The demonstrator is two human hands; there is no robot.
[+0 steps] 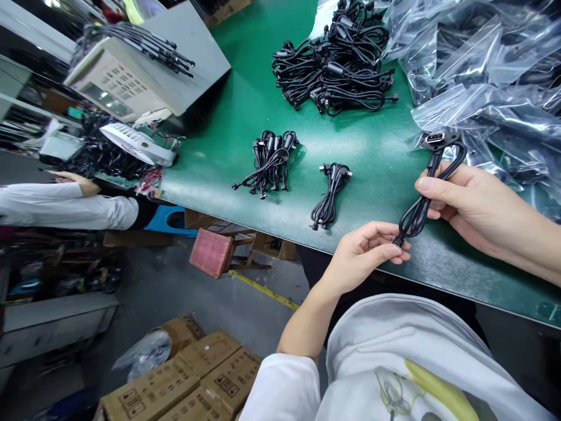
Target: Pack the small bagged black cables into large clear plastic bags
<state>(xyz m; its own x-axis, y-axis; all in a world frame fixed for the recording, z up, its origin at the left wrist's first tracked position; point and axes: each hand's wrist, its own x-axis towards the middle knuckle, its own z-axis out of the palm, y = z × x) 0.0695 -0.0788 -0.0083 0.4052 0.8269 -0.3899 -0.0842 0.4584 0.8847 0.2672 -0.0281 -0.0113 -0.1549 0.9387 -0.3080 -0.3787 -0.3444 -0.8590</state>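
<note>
A short black cable [424, 193] with a flat panel-mount connector at its top end is folded into a loop between both my hands, above the green table's [377, 146] near edge. My right hand [464, 202] is closed round the cable's upper part, thumb on top. My left hand [372, 251] pinches the cable's lower end between thumb and fingers. One coiled black cable [329, 196] lies alone on the table just left of my hands. A small bundle of coiled cables [269, 161] lies further left.
A large pile of black cables [337, 64] sits at the far side. Clear plastic bags [482, 64] with cables fill the right. A grey machine [144, 64] stands at the left end. Another person's white sleeve [65, 204] reaches in at left. Cardboard boxes [188, 374] lie on the floor.
</note>
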